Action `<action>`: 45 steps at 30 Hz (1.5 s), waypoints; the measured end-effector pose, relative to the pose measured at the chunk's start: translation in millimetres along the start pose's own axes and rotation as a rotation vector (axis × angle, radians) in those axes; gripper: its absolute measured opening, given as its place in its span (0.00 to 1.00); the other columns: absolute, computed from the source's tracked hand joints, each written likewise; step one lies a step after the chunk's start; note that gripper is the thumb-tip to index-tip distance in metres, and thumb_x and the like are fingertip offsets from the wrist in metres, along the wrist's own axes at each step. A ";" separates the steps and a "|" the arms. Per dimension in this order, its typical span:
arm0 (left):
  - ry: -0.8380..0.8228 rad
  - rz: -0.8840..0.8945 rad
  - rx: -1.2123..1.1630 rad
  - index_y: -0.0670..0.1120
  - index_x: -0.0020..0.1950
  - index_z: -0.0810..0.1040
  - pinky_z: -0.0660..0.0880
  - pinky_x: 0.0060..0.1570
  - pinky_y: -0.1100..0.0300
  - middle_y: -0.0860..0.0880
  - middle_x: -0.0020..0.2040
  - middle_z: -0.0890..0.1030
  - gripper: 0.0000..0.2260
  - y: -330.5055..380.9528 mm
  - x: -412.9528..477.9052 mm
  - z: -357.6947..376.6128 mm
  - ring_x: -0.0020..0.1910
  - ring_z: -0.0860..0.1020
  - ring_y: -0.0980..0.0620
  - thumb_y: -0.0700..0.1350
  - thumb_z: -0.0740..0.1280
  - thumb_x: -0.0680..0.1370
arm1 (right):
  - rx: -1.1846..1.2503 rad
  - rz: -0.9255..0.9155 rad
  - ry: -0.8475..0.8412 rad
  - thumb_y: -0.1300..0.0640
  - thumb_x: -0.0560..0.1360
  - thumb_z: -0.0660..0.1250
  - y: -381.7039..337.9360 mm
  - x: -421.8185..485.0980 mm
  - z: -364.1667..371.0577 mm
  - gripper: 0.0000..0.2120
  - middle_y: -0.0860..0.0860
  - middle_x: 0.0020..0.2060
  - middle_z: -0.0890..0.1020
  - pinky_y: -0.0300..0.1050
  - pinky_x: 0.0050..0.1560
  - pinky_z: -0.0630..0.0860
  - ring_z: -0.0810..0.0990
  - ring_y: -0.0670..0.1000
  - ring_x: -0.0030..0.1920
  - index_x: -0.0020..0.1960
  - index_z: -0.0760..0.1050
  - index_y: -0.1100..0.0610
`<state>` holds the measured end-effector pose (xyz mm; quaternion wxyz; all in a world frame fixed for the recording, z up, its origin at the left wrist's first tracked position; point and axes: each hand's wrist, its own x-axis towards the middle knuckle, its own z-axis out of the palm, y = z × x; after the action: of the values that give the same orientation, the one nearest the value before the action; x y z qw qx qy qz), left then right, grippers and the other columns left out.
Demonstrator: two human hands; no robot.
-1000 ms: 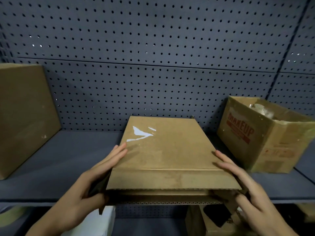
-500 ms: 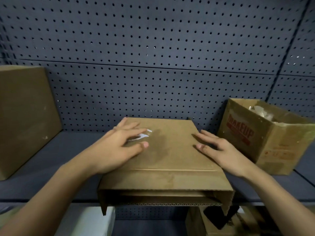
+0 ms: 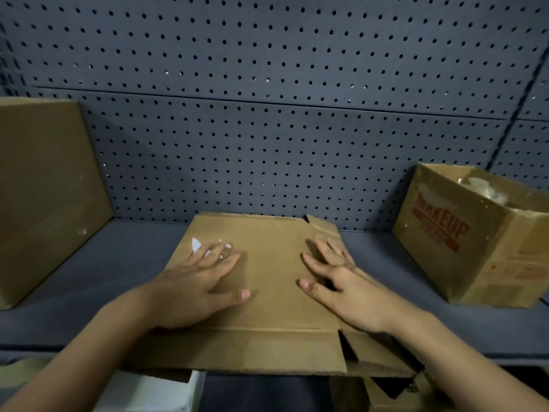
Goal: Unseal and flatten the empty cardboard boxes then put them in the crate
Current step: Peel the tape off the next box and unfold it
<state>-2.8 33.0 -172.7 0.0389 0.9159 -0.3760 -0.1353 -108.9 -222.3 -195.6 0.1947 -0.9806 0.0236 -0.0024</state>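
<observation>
On the grey shelf (image 3: 89,292), centre, one cardboard box (image 3: 267,281) lies pressed nearly flat under two hands: left hand (image 3: 196,286) and right hand (image 3: 344,289), both palms down, fingers straight and spread. Flattening looks almost done; crating remains, with no crate clearly visible. Three boxes in all: a closed box (image 3: 44,197) left, an open printed box (image 3: 469,242) right, both unflattened.
</observation>
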 end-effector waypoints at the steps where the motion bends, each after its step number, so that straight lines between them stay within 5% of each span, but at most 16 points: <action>1: -0.005 0.003 -0.004 0.61 0.79 0.38 0.38 0.74 0.56 0.60 0.78 0.34 0.39 -5.5 0.5 6.7 0.66 0.28 0.65 0.73 0.48 0.73 | -0.036 -0.014 -0.017 0.34 0.79 0.51 -1.0 2.0 5.4 0.34 0.39 0.76 0.38 0.40 0.72 0.33 0.29 0.41 0.73 0.80 0.50 0.44; 10: -0.037 -0.020 -0.097 0.57 0.80 0.38 0.35 0.68 0.64 0.66 0.74 0.35 0.47 -14.8 5.8 16.1 0.67 0.31 0.68 0.75 0.53 0.69 | -0.199 -0.031 -0.054 0.32 0.78 0.49 -2.3 7.4 12.0 0.33 0.39 0.79 0.45 0.33 0.73 0.36 0.39 0.37 0.77 0.80 0.48 0.41; 19: -0.013 -0.001 -0.105 0.54 0.81 0.42 0.39 0.73 0.60 0.60 0.80 0.39 0.53 -19.3 12.2 20.5 0.74 0.34 0.64 0.79 0.50 0.62 | -0.213 0.004 -0.046 0.32 0.78 0.49 -5.3 8.3 15.7 0.33 0.38 0.78 0.47 0.32 0.71 0.38 0.41 0.35 0.76 0.80 0.51 0.41; 25: 0.101 -0.059 -0.248 0.54 0.81 0.53 0.46 0.75 0.55 0.56 0.81 0.52 0.39 -18.9 17.1 16.4 0.80 0.45 0.53 0.68 0.62 0.76 | -0.147 0.000 -0.002 0.35 0.80 0.50 -4.8 8.9 18.0 0.30 0.40 0.79 0.50 0.34 0.74 0.39 0.43 0.37 0.77 0.79 0.54 0.43; 28: 0.201 -0.120 -0.314 0.56 0.79 0.59 0.51 0.77 0.48 0.53 0.80 0.57 0.35 -20.5 21.0 19.9 0.79 0.50 0.48 0.68 0.63 0.75 | -0.049 0.043 0.056 0.35 0.80 0.51 -5.7 6.1 19.2 0.30 0.38 0.78 0.50 0.40 0.76 0.41 0.42 0.42 0.79 0.79 0.55 0.42; 31: 0.228 -0.250 -0.218 0.62 0.77 0.58 0.48 0.75 0.43 0.46 0.79 0.56 0.38 -21.8 21.1 20.2 0.77 0.51 0.40 0.76 0.58 0.70 | -0.044 0.229 0.157 0.31 0.79 0.50 -2.7 5.0 19.6 0.34 0.49 0.80 0.48 0.51 0.79 0.43 0.41 0.53 0.80 0.80 0.50 0.42; 33: 0.211 -0.350 -0.278 0.61 0.78 0.55 0.47 0.75 0.41 0.41 0.80 0.51 0.45 -22.3 19.2 18.7 0.78 0.49 0.36 0.79 0.58 0.66 | -0.080 0.404 0.170 0.29 0.78 0.47 -1.1 4.2 17.6 0.36 0.58 0.80 0.52 0.57 0.78 0.44 0.45 0.60 0.80 0.80 0.50 0.45; 35: 0.221 -0.379 -0.351 0.60 0.76 0.59 0.54 0.74 0.42 0.40 0.78 0.58 0.46 -24.0 19.0 18.3 0.77 0.54 0.36 0.81 0.59 0.62 | -0.081 0.502 0.150 0.29 0.77 0.46 -2.0 5.3 17.0 0.36 0.61 0.77 0.61 0.62 0.76 0.46 0.50 0.65 0.78 0.79 0.53 0.47; 38: 0.288 -0.368 -0.378 0.63 0.66 0.68 0.64 0.67 0.43 0.44 0.69 0.71 0.49 -26.7 19.8 19.7 0.70 0.64 0.38 0.86 0.55 0.51 | -0.025 0.502 0.174 0.33 0.79 0.50 -8.7 7.1 17.3 0.28 0.61 0.72 0.69 0.65 0.76 0.48 0.56 0.66 0.76 0.71 0.65 0.49; 40: 0.332 -0.371 -0.384 0.65 0.60 0.70 0.65 0.63 0.45 0.45 0.65 0.74 0.46 -25.9 16.4 19.8 0.68 0.66 0.39 0.87 0.54 0.48 | 0.057 0.491 0.214 0.36 0.80 0.55 -14.4 6.8 15.1 0.27 0.58 0.73 0.69 0.66 0.75 0.46 0.56 0.64 0.77 0.73 0.64 0.49; 45: 0.441 -0.374 -0.415 0.60 0.63 0.74 0.68 0.59 0.47 0.47 0.61 0.76 0.50 -24.5 -2.5 17.1 0.65 0.69 0.41 0.87 0.54 0.49 | 0.375 0.471 0.352 0.38 0.74 0.69 -16.9 2.9 8.8 0.34 0.55 0.72 0.71 0.61 0.72 0.63 0.66 0.60 0.73 0.75 0.64 0.49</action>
<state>7.4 52.8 -192.8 0.2789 0.9486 -0.1491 -0.0125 -105.1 -203.5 -197.2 0.3596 -0.8800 0.2814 -0.1308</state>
